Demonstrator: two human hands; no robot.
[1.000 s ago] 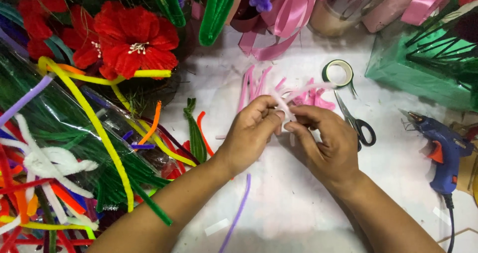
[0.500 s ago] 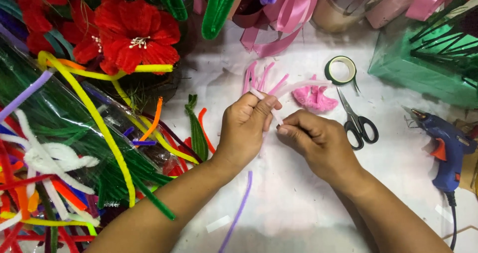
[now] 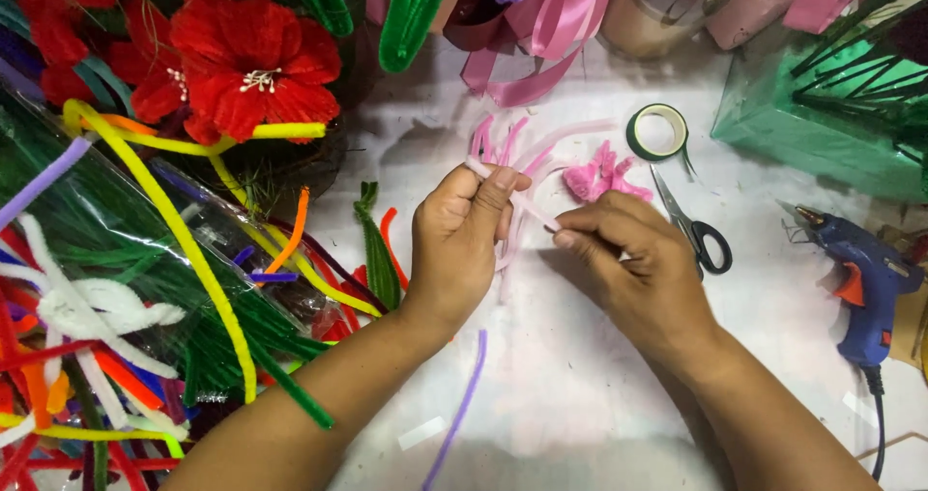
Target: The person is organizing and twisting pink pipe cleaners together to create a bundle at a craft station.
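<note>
My left hand (image 3: 459, 240) pinches one end of a pale pink pipe cleaner (image 3: 527, 211) between thumb and fingers. My right hand (image 3: 633, 269) grips the other end, so the strand runs slanted between the two hands. Behind them several more pale pink pipe cleaners (image 3: 541, 143) lie fanned out on the white table (image 3: 580, 394). A small bright pink folded piece (image 3: 601, 177) rests just past my right hand.
Scissors (image 3: 691, 225) and a roll of green tape (image 3: 657, 131) lie to the right. A blue glue gun (image 3: 870, 278) sits at the right edge. Red fuzzy flowers (image 3: 246, 71) and bags of coloured pipe cleaners (image 3: 126, 288) fill the left. A purple pipe cleaner (image 3: 462, 409) lies near my wrists.
My hands have drawn apart from a close huddle. The pink pipe cleaner now stretches between them, and my left hand has risen a little.
</note>
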